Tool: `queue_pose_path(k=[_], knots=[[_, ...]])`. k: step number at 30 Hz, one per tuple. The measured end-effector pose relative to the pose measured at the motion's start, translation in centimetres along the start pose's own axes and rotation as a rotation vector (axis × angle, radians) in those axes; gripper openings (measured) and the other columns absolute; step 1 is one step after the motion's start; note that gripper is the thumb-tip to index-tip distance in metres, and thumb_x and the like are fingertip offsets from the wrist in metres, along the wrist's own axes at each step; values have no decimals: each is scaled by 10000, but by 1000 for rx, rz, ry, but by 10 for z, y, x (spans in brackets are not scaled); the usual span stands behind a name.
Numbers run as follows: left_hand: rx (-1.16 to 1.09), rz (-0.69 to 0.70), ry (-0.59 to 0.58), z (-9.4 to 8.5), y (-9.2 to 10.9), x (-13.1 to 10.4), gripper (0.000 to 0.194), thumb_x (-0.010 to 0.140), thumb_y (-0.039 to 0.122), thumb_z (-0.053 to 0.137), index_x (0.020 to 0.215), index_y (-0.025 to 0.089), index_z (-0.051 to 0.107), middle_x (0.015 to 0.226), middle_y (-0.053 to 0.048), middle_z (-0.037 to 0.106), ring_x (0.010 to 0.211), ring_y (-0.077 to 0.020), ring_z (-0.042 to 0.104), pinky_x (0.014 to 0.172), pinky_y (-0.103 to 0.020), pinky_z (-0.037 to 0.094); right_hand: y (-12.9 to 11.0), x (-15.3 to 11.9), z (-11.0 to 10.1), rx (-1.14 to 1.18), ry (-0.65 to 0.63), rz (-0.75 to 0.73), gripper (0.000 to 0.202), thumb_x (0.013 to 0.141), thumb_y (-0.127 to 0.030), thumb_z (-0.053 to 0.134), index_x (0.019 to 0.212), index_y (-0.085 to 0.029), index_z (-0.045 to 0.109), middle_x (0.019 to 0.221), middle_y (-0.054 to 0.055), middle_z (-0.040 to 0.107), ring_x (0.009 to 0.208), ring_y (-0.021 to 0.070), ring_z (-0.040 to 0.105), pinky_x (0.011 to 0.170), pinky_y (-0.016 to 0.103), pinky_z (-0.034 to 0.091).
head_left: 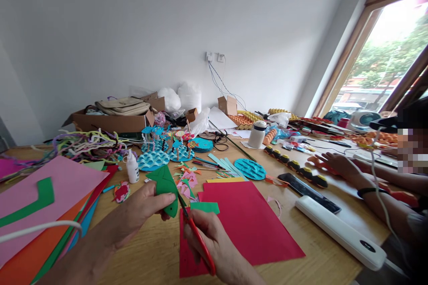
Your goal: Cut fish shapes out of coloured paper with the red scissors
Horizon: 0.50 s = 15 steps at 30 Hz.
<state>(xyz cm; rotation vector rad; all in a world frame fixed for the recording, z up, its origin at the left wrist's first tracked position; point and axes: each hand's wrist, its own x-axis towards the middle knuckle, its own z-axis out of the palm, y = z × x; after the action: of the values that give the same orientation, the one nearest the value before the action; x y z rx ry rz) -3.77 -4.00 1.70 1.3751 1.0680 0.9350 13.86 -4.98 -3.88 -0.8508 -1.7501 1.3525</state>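
Observation:
My left hand (147,202) pinches a piece of green paper (163,182) shaped partly like a fish, with a dark dot near its lower end. Red-handled scissors (197,236) are gripped in my right hand (214,240), their blades close against the right edge of the green piece. Beneath my right hand lies a red paper sheet (244,222), and a small green strip (205,207) rests on it. Pink, green and orange paper scraps (187,182) are strewn just beyond the scissors. A white glue bottle (132,168) stands upright beyond my left hand.
Colored paper sheets (67,187) are stacked at left. Blue egg-tray pieces (154,160) carry paper fish on sticks. At right lie a phone (309,191), a long white device (341,231) and a black-and-yellow egg-carton strip (294,167). Another person's hand (337,164) works at the right.

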Motion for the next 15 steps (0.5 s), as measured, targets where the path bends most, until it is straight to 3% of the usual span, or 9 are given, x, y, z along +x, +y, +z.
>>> queue_pose_path(k=[15], knots=[[-16, -4, 16, 0, -3, 2, 186, 740, 322, 581, 593, 209, 575, 582, 56, 583, 600, -118, 492, 573, -226, 378, -5, -1, -1, -177, 70, -83, 350, 859, -389, 451, 596, -164, 396, 582, -45, 319, 543, 84, 250, 467, 204, 220]])
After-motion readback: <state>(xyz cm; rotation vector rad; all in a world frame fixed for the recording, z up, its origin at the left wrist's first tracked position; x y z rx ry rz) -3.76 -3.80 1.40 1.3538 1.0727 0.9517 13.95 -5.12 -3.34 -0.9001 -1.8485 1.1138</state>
